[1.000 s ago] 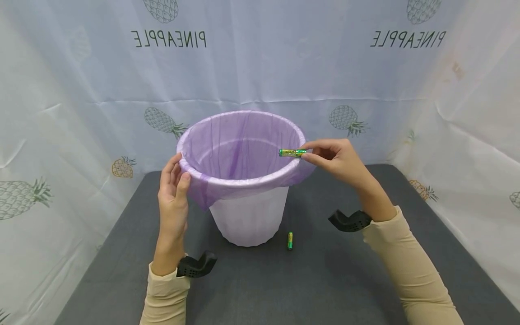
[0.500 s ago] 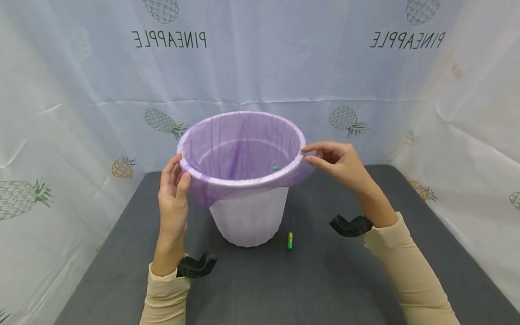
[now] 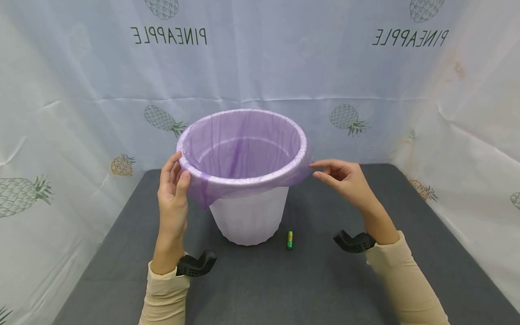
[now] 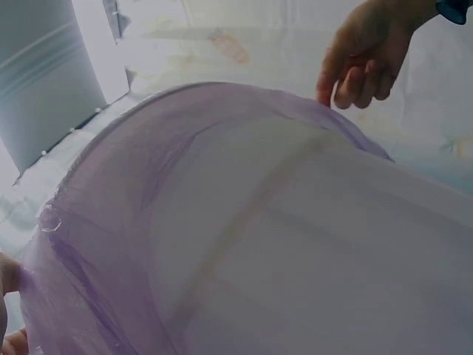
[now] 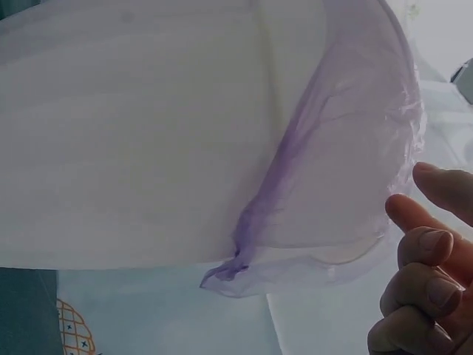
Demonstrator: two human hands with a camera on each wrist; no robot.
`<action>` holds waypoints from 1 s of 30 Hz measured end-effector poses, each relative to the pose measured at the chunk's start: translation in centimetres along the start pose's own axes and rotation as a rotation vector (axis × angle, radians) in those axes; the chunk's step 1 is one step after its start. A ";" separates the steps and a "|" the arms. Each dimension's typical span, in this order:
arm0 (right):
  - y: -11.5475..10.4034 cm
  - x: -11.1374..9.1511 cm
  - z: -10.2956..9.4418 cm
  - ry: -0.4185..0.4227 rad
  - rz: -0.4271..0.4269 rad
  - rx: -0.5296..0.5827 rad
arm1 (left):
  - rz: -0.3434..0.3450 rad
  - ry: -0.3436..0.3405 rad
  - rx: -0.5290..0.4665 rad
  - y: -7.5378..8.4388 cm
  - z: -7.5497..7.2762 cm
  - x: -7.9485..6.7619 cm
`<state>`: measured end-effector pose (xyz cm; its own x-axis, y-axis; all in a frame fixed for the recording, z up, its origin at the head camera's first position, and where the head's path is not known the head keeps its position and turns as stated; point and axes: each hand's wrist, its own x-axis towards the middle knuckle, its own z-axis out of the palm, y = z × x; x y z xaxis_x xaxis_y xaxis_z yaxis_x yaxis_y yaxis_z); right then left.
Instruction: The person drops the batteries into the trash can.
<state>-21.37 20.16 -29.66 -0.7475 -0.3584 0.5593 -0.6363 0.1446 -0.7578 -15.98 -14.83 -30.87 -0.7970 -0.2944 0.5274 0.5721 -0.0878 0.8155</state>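
A white trash can [image 3: 251, 216] stands upright on the table, lined with a thin purple trash bag [image 3: 243, 158] folded over its rim. At the can's left side my left hand [image 3: 172, 198] holds the bag-covered rim, thumb toward me; only bits of its fingers [image 4: 13, 274] show in the left wrist view. Off the rim's right side is my right hand [image 3: 343, 180], holding nothing, its fingers loosely bent and its index fingertip close by the bag's overhang. A green and yellow battery [image 3: 290, 239] lies on the table right of the can's base.
The dark grey table [image 3: 243, 289] reaches back to a pale curtain [image 3: 260, 67] with pineapple prints, which also hangs at both sides. Black wrist cameras [image 3: 197, 264] sit on both forearms.
My right hand let go of a second battery over the can; it dropped inside and is out of sight now. That hand then moved slightly right and down, while the left stayed put.
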 end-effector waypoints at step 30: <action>5.4 -4.5 2.0 -0.110 0.087 0.076 | -0.006 0.014 0.003 -0.1 0.0 0.1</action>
<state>-21.05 20.71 -36.94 -0.7710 -0.4467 0.4538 -0.5510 0.1109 -0.8271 -16.12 -14.82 -30.89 -0.7978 -0.3073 0.5188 0.5664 -0.0872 0.8195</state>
